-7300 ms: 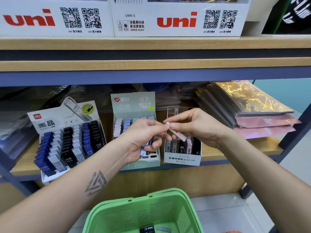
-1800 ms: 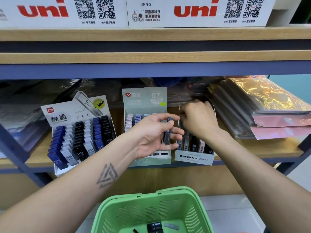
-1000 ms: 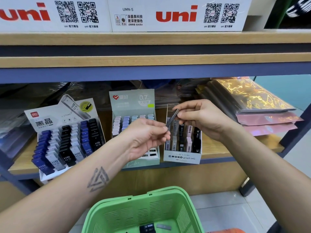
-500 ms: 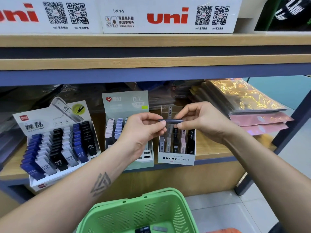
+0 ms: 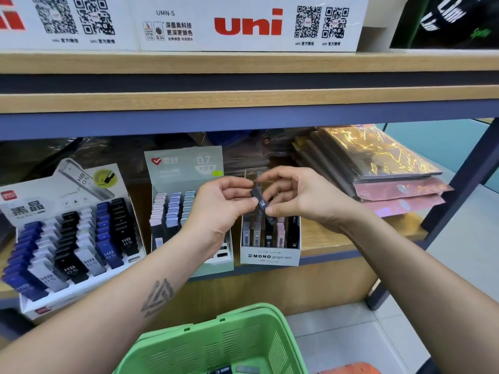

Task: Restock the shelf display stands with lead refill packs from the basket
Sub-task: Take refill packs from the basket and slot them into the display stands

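Landmark: MONO display stand (image 5: pixel 270 256), a small white box sitting on the wooden lower shelf (image 5: pixel 337 238), holding upright lead refill packs in dark, grey and pink.

Item in hand: black lead refill pack (image 5: pixel 262 204), marked 0.5 HB, hovering tilted just above the MONO display stand's open top, its upper end leaning left.

Left hand (image 5: pixel 218 209): reaching in from the left of the stand, thumb and curled fingers pinching the pack's upper end.

Right hand (image 5: pixel 299 198): reaching in from the right of the stand, thumb and forefinger pinching the pack's lower end; remaining fingers are curling loosely above it.

Left of the stand, touching or just beside it: pale green 0.7 display stand (image 5: pixel 186 168), carrying rows of pastel packs, partly hidden behind the left hand.

Further left of the stand: white HB 0.5 display stand (image 5: pixel 64 195), sloping, filled with rows of blue, black and grey packs.

Right of the stand: stack of foil-wrapped packets (image 5: pixel 378 163), gold-veined on top, pink beneath.

Below and in front of the stand: green basket (image 5: pixel 216 344), a few dark packs showing at its bottom.

Above the stand, on the upper shelf: white uni boxes (image 5: pixel 248 22) standing side by side.
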`<action>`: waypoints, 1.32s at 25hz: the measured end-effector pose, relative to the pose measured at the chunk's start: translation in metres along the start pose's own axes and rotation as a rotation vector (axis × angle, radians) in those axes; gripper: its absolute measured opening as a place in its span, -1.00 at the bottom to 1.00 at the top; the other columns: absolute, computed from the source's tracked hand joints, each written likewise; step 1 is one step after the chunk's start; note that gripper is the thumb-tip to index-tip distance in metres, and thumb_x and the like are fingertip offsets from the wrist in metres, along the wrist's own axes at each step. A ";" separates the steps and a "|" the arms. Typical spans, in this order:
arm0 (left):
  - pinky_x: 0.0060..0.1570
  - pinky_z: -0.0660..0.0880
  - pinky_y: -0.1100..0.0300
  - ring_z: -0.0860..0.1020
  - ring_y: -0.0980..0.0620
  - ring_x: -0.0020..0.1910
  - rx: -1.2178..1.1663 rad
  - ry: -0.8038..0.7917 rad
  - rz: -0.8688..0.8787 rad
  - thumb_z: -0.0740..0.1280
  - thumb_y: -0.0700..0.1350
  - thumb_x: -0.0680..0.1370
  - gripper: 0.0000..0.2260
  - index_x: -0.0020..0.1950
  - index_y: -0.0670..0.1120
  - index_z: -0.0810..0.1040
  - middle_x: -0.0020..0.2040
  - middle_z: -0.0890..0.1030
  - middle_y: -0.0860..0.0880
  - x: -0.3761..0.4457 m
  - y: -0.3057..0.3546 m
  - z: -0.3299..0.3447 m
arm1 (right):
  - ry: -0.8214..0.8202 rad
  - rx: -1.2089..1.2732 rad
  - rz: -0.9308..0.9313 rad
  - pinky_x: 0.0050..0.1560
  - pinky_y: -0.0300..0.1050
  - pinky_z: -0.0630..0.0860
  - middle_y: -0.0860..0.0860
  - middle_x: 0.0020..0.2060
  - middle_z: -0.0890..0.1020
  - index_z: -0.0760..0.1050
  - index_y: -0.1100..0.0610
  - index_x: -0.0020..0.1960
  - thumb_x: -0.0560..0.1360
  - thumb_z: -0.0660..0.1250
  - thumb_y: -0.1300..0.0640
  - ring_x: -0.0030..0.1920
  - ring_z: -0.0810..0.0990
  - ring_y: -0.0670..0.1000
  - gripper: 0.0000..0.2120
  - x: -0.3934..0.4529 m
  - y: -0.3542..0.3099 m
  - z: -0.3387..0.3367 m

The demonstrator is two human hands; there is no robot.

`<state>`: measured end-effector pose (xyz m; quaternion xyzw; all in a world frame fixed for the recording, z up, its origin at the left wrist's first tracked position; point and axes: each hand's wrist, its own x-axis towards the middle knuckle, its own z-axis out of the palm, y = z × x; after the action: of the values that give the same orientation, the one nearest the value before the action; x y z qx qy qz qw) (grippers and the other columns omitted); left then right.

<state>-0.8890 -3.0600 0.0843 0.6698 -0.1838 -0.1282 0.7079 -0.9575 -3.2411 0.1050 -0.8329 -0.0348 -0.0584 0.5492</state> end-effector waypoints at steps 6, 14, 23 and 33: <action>-0.20 0.55 0.35 0.68 0.14 -0.25 0.054 0.018 0.046 0.49 -0.41 0.43 -0.73 0.01 -0.13 0.57 -0.25 0.69 0.01 0.007 0.002 0.008 | 0.032 -0.031 -0.009 -0.03 0.00 0.68 0.20 -0.05 0.70 0.61 0.15 0.24 0.53 0.41 0.38 -0.04 0.71 0.22 -0.68 0.006 0.001 -0.004; -0.09 0.61 0.27 0.69 0.03 -0.14 0.149 -0.001 0.130 0.52 -0.34 0.43 -0.74 0.01 -0.12 0.56 -0.13 0.70 -0.11 0.014 0.002 0.017 | 0.111 0.025 0.042 -0.19 -0.04 0.66 0.15 -0.24 0.68 0.59 0.26 0.06 0.48 0.52 0.23 -0.22 0.69 0.01 -0.79 0.014 0.002 -0.004; -0.26 0.63 0.19 0.62 -0.01 -0.34 -0.010 -0.147 -0.091 0.34 -0.26 0.61 -0.94 0.01 -0.23 0.61 -0.23 0.67 -0.19 0.022 0.006 0.019 | 0.243 0.200 -0.055 0.01 -0.03 0.67 0.17 -0.10 0.73 0.62 0.21 0.06 0.53 0.42 0.33 -0.01 0.72 0.13 -0.88 0.029 -0.002 -0.018; 0.04 0.62 0.18 0.68 0.05 -0.10 0.527 -0.011 0.182 0.41 -0.27 0.54 -0.84 0.10 -0.12 0.64 -0.06 0.69 -0.04 0.034 -0.001 0.014 | 0.377 -0.255 -0.031 0.01 -0.05 0.65 0.04 -0.10 0.72 0.67 0.14 0.05 0.45 0.54 0.26 -0.09 0.71 0.02 -0.81 0.038 -0.008 -0.028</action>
<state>-0.8640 -3.0872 0.0871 0.8110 -0.2738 -0.0155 0.5167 -0.9230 -3.2637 0.1283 -0.8693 0.0635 -0.2253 0.4354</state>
